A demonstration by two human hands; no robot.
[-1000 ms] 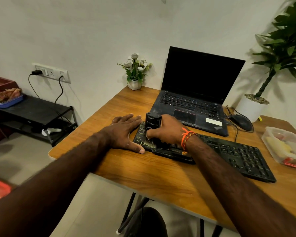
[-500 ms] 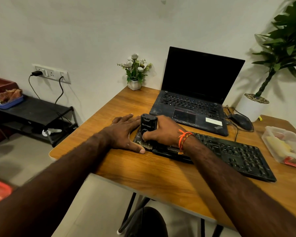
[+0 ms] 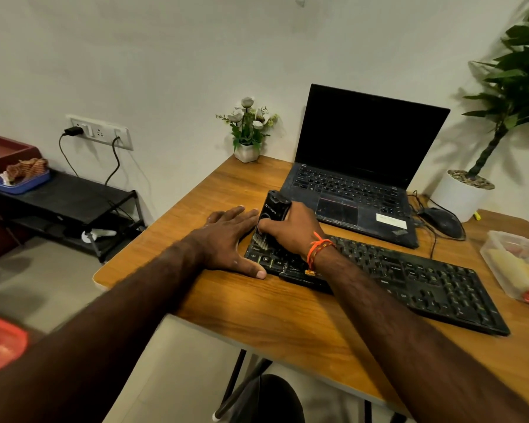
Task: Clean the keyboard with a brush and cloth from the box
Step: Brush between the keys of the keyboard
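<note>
Counts, all placed against the flat black full-size keyboard lying slantwise on the brown wood-grain table: one keyboard, one open black laptop with a dark screen just behind it, one black corded mouse behind its right half, two potted plants, one clear plastic box, two hands.

Small white pot of white artificial flowers stands well behind the keyboard's left end, at the wall. Tall green leafy plant in a round white pot stands behind the right end, past the mouse.

Containers: the clear box sits beside the keyboard's right end, apart from it; it holds something pale yellow and something red, not identifiable. The white pot is topped with pebbles.

Task tool: a chunky black cleaning brush with pale lettering on its body, upright, tilted slightly, pale bristles down on the keys at the keyboard's far-left end, above the Ctrl and Alt keys.

Right hand, orange thread at the wrist, is wrapped around the brush body, thumb across its front. Left hand lies flat on the table, fingers straight and spread, thumb tip against the keyboard's left front corner.
</note>
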